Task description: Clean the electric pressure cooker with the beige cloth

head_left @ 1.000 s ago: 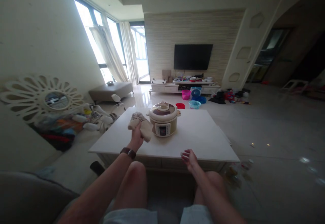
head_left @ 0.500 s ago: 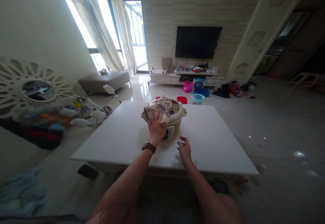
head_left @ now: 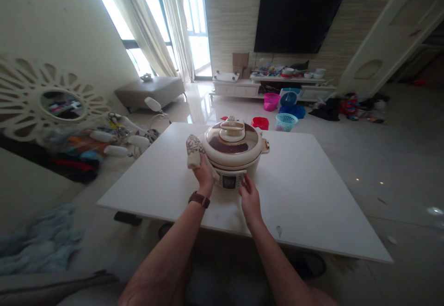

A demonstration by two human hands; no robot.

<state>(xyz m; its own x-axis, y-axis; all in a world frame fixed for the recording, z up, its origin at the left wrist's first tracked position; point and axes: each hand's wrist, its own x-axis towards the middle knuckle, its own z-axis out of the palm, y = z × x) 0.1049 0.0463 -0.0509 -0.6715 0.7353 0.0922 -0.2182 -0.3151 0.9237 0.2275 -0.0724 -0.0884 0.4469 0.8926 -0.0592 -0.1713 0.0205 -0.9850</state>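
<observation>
A cream electric cooker [head_left: 255, 169] with a glass lid [head_left: 217, 144] stands upright on the white table [head_left: 294, 199]. My left hand [head_left: 204, 176] grips a beige patterned cloth [head_left: 194, 151] at the cooker's left front side; part of the cloth lies against the body. At the front, my right hand [head_left: 249, 199] has its fingers curled at the right edge of the control panel [head_left: 229, 182], touching it. Whether those fingers pinch anything small is hidden. A watch with a brown strap is on my left wrist.
A small clear object [head_left: 279, 231] lies near the table's front edge. Beyond the table stand a red basin [head_left: 260, 122] and a light blue basket [head_left: 286, 121]. White lamp heads [head_left: 116, 151] are close to the left edge. Dark slippers [head_left: 308, 264] lie below.
My left hand has moved the cloth off the lid to the cooker's left side. My right hand has come up from the table to the control panel. The view has tilted down and closer.
</observation>
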